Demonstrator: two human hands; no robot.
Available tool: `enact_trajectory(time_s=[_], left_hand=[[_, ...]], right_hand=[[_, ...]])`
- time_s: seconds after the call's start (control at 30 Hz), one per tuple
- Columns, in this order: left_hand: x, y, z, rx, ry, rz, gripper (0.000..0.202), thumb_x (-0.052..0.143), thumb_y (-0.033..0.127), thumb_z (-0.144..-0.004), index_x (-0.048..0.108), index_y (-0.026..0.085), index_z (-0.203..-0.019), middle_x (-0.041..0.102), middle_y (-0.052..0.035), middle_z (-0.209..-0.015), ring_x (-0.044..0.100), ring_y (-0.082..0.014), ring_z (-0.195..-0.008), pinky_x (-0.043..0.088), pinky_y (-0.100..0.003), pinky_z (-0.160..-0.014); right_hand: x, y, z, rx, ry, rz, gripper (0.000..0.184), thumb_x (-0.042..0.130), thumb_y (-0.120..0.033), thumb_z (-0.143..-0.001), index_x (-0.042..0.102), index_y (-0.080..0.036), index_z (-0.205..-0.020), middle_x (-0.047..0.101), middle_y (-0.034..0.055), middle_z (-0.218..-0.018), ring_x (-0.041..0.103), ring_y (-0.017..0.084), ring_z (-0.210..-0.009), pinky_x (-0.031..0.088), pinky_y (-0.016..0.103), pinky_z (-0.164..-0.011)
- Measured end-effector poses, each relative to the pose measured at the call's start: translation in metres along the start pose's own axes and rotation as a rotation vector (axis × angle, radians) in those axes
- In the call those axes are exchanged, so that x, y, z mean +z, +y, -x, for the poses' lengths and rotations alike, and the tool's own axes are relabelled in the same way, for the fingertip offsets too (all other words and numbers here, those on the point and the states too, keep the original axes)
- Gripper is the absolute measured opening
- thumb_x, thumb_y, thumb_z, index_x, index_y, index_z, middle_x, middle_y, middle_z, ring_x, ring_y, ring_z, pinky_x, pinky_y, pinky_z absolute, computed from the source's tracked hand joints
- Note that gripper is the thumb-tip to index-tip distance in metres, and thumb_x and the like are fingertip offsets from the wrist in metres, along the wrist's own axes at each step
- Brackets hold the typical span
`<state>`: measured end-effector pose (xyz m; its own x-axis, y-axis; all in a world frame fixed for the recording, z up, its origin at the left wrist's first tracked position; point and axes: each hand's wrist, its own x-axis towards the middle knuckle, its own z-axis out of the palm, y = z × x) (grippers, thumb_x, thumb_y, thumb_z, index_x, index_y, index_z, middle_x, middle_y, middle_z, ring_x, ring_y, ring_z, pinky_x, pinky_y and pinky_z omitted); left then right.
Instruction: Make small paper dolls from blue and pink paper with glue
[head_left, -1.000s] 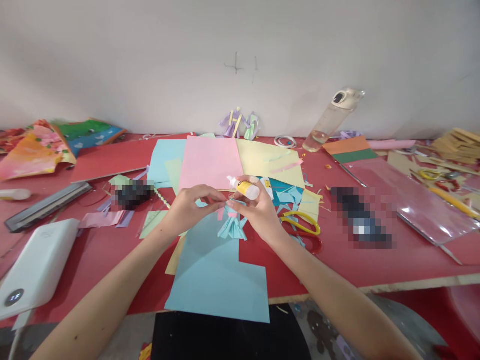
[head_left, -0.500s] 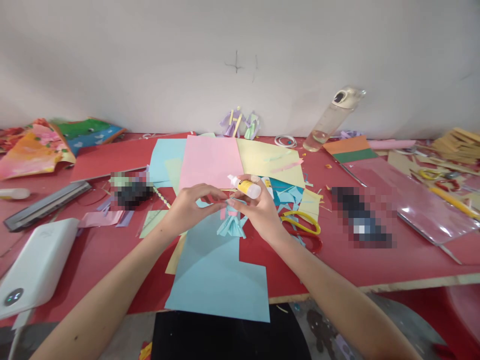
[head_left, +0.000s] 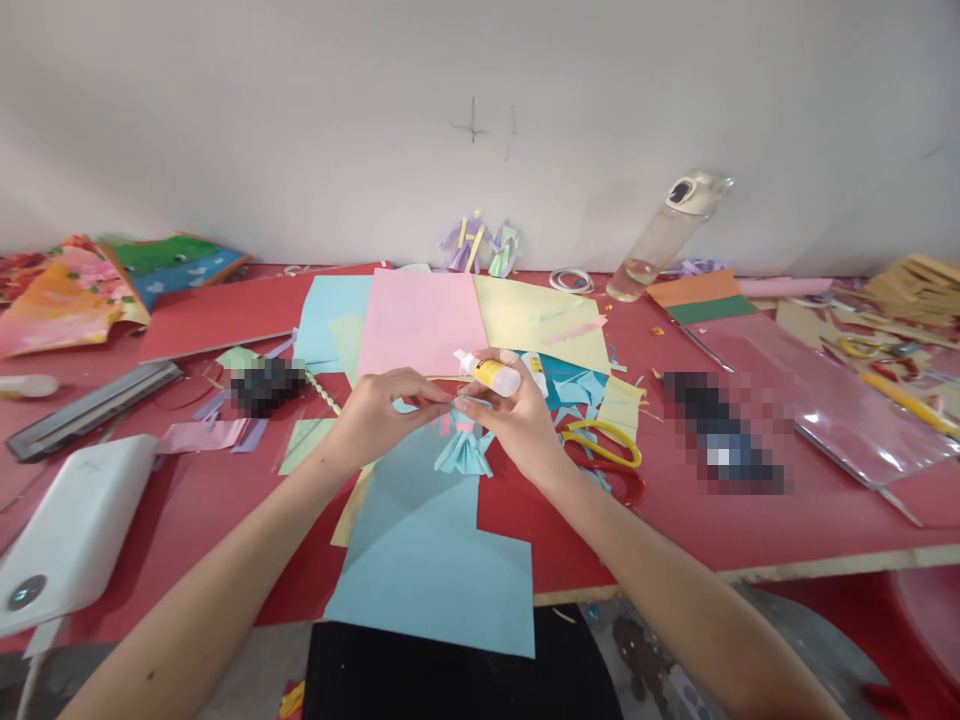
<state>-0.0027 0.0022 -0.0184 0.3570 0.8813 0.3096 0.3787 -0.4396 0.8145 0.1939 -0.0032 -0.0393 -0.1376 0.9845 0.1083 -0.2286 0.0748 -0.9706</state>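
Note:
A small paper doll (head_left: 465,452) with a pleated light-blue skirt and a pink band at its waist hangs between my hands. My left hand (head_left: 394,410) is closed, thumb and fingertips pinching at the doll's top. My right hand (head_left: 525,415) pinches the doll from the other side. Tucked in that same hand is a white glue bottle (head_left: 491,374) with a yellow label, its nozzle pointing left. My fingertips cover the doll's upper end. Beneath lies a large light-blue paper sheet (head_left: 427,560) with a notch in its right side.
Yellow-and-red scissors (head_left: 604,445) lie right of my right hand. Pink paper (head_left: 424,320) and yellow paper (head_left: 540,315) are spread behind. Two paper dolls (head_left: 480,245) lean on the wall near a clear water bottle (head_left: 664,240). At left stands a white power bank (head_left: 82,530).
The large blue sheet has slid slightly toward me and to the left at its near edge. Both hands keep their hold on the doll and the glue bottle.

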Motion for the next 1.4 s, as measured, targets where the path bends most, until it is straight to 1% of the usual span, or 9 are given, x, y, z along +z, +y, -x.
enact_trajectory(time_s=[0.27, 0.57, 0.67, 0.77, 0.87, 0.97, 1.1, 1.3, 1.4], left_hand=[[-0.006, 0.006, -0.005, -0.112, 0.094, 0.042, 0.014, 0.067, 0.034, -0.09, 0.074, 0.022, -0.086, 0.076, -0.0031, -0.091, 0.069, -0.0184, -0.083, 0.053, -0.03, -0.076], [-0.002, 0.007, -0.002, 0.107, 0.143, 0.012, 0.007, 0.071, 0.025, -0.087, 0.072, 0.021, -0.081, 0.07, -0.0044, -0.092, 0.067, -0.0177, -0.086, 0.054, -0.03, -0.074], [-0.001, 0.008, -0.002, 0.202, 0.142, -0.046, 0.003, 0.069, 0.022, -0.089, 0.071, 0.021, -0.086, 0.07, -0.005, -0.092, 0.067, -0.019, -0.088, 0.054, -0.033, -0.08], [-0.002, 0.009, -0.001, 0.385, 0.045, -0.149, 0.023, 0.057, 0.01, -0.091, 0.068, 0.023, -0.107, 0.072, -0.0072, -0.103, 0.064, -0.0226, -0.104, 0.052, -0.041, -0.094], [-0.004, 0.009, 0.0, 0.48, -0.104, -0.194, 0.05, 0.046, 0.001, -0.086, 0.06, 0.025, -0.128, 0.069, -0.0089, -0.121, 0.056, -0.0261, -0.122, 0.048, -0.05, -0.105], [-0.009, 0.007, 0.001, 0.492, -0.228, -0.159, 0.071, 0.042, -0.004, -0.078, 0.049, 0.028, -0.141, 0.06, -0.008, -0.14, 0.045, -0.0278, -0.139, 0.042, -0.056, -0.112], [-0.013, -0.001, 0.0, 0.467, -0.306, -0.279, 0.08, 0.038, -0.01, -0.078, 0.041, 0.03, -0.147, 0.049, -0.0052, -0.153, 0.03, -0.0255, -0.15, 0.038, -0.054, -0.117], [-0.004, -0.007, -0.005, 0.663, -0.087, -0.553, 0.046, 0.053, 0.006, -0.093, 0.055, 0.024, -0.136, 0.067, -0.01, -0.132, 0.055, -0.0283, -0.132, 0.046, -0.051, -0.108], [0.0, -0.005, -0.004, 0.696, -0.075, -0.552, 0.044, 0.05, 0.003, -0.091, 0.061, 0.022, -0.129, 0.071, -0.0105, -0.127, 0.062, -0.0281, -0.124, 0.049, -0.05, -0.104]], right_hand=[[0.0, -0.003, -0.002, -0.035, 0.024, -0.05, 0.05, 0.087, -0.023, -0.067, 0.059, -0.03, -0.108, 0.06, -0.0052, -0.08, 0.062, 0.014, -0.078, 0.056, 0.025, -0.064], [-0.001, -0.005, -0.003, -0.059, 0.115, -0.142, 0.048, 0.082, -0.019, -0.069, 0.059, -0.032, -0.109, 0.056, -0.0051, -0.081, 0.058, 0.014, -0.079, 0.054, 0.026, -0.066], [-0.001, -0.004, -0.004, -0.052, 0.126, -0.178, 0.048, 0.082, -0.017, -0.069, 0.059, -0.032, -0.109, 0.056, -0.0057, -0.081, 0.057, 0.013, -0.08, 0.052, 0.026, -0.072], [-0.001, -0.004, -0.006, -0.034, 0.144, -0.21, 0.048, 0.08, -0.015, -0.069, 0.058, -0.031, -0.109, 0.056, -0.0064, -0.081, 0.056, 0.011, -0.079, 0.051, 0.025, -0.075], [-0.002, -0.005, -0.007, 0.033, 0.18, -0.257, 0.047, 0.078, -0.015, -0.068, 0.057, -0.031, -0.107, 0.054, -0.0072, -0.078, 0.055, 0.011, -0.074, 0.048, 0.023, -0.068], [-0.005, -0.007, -0.007, 0.126, 0.175, -0.279, 0.046, 0.077, -0.018, -0.069, 0.057, -0.032, -0.108, 0.056, -0.0067, -0.08, 0.055, 0.011, -0.071, 0.043, 0.021, -0.055], [-0.007, -0.013, -0.007, 0.2, 0.178, -0.324, 0.05, 0.079, -0.016, -0.065, 0.06, -0.032, -0.108, 0.059, -0.0063, -0.086, 0.058, 0.011, -0.075, 0.047, 0.022, -0.057], [-0.004, -0.011, -0.007, 0.215, 0.11, -0.348, 0.053, 0.081, -0.016, -0.062, 0.059, -0.03, -0.108, 0.061, -0.0049, -0.086, 0.061, 0.013, -0.078, 0.051, 0.025, -0.065], [-0.004, -0.009, -0.007, 0.234, 0.078, -0.351, 0.055, 0.083, -0.017, -0.062, 0.059, -0.029, -0.109, 0.059, -0.0057, -0.082, 0.059, 0.012, -0.076, 0.051, 0.024, -0.066]])
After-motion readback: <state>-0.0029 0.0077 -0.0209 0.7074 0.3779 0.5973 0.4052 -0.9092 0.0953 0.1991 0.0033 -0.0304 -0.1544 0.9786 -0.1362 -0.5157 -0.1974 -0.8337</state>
